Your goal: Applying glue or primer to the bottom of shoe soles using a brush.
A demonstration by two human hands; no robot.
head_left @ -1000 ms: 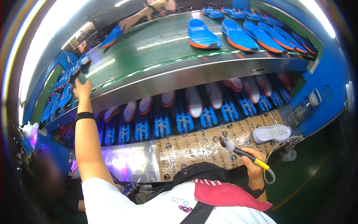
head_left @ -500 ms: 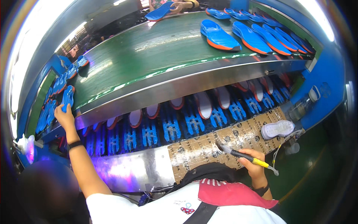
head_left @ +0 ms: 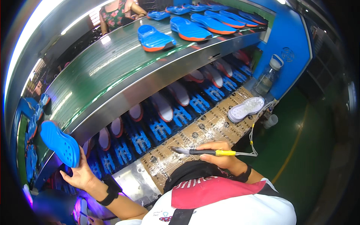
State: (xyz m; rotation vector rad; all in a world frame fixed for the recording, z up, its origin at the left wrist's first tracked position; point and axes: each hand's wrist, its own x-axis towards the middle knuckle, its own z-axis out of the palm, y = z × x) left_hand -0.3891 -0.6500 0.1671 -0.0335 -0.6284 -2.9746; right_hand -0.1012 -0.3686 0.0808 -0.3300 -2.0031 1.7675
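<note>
Off the left end of the green conveyor belt [head_left: 80,80], my left hand [head_left: 83,174] holds up a blue shoe sole [head_left: 62,144]. Its fingers grip the sole's lower end, where a group of small round holes shows. My right hand [head_left: 221,157] is closed around a brush [head_left: 202,152] with a black and yellow handle, its dark bristles pointing left. A thin pale tube [head_left: 245,154] runs from the handle's end. Beneath the brush lies a cardboard-covered ledge [head_left: 191,137]. On that ledge, further right, rests a white sole [head_left: 245,109] with a rough-looking top.
Several blue soles with orange edges [head_left: 189,30] lie at the belt's right end. White-and-red soles [head_left: 163,107] and blue holders [head_left: 140,142] sit under the belt. A clear bottle [head_left: 267,77] stands at right. Across the belt is a person [head_left: 116,15]; another person's hand [head_left: 95,221] shows lower left.
My left hand has lifted the blue sole off the belt and brought it nearer. My right hand has turned the brush almost level. The view has shifted, so the belt sits further left.
</note>
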